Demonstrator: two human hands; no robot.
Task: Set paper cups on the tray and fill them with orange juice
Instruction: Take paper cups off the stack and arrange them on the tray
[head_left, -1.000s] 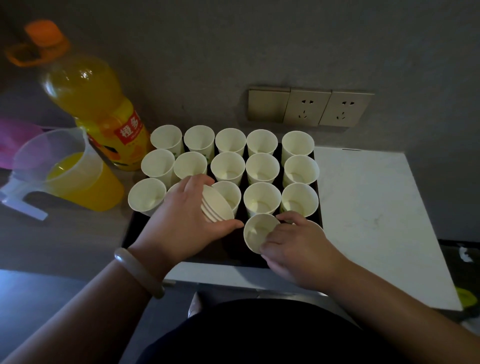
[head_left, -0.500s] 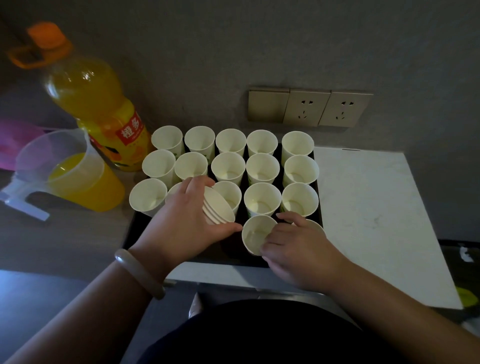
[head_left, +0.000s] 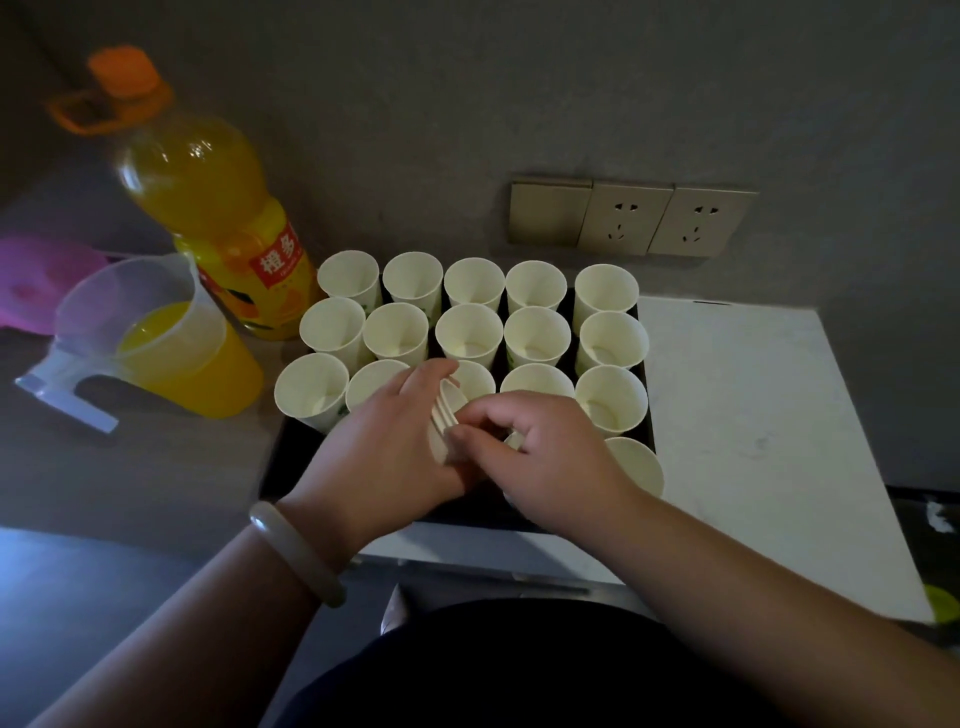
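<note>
I count sixteen upright paper cups on one black tray, plus one nested stack in my left hand, too tightly packed to number. One orange juice bottle, one clear pitcher, two wall sockets, one blank wall plate, one bracelet.

Grey wall is seen behind the bench. Three brass-toned plates are mounted on it in a touching row: a blank switch plate on the left, then two socket plates, each with a two-slot pair above a three-slot set. White marble-look bench top is on the right, with faint grey veining and its far edge against the wall. Dark wood-tone bench surface is on the left. Pink plastic item is at the far left edge, partly cut off, shape not made out. Past the white top's right edge, a small white scrap is seen on a dark surface. Nearer, a yellow-green item is clipped by the frame.
</note>
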